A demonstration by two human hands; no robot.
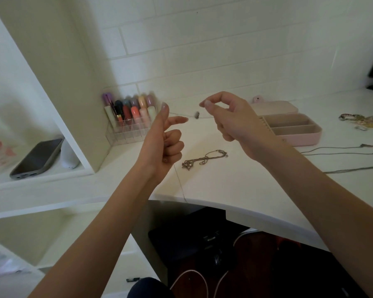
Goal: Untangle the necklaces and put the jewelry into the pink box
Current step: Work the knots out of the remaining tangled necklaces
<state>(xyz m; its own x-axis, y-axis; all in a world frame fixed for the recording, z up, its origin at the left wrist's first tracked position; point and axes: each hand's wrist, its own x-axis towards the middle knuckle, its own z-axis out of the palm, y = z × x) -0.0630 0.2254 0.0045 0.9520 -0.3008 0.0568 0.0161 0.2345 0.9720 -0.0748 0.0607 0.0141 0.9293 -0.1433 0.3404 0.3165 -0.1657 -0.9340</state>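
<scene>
Both hands are raised above the white desk (pixel 235 190). My left hand (pixel 166 145) has its thumb up, index finger out and other fingers curled round a thin necklace chain (pixel 180 183), which trails down over the desk's front edge. My right hand (pixel 226 119) pinches thumb and forefinger together; the fine chain seems to run to it. A small pendant (pixel 196 115) hangs between the hands. A tangled silver clump of necklaces (pixel 202 161) lies on the desk below them. The pink box (pixel 297 138) stands open to the right, behind my right wrist.
Two more thin chains (pixel 342 149) stretch across the desk's right side, and a gold-coloured piece (pixel 366 122) lies at the far right. A clear lipstick organiser (pixel 129 125) stands at the back left. A phone (pixel 37 157) leans in the left shelf.
</scene>
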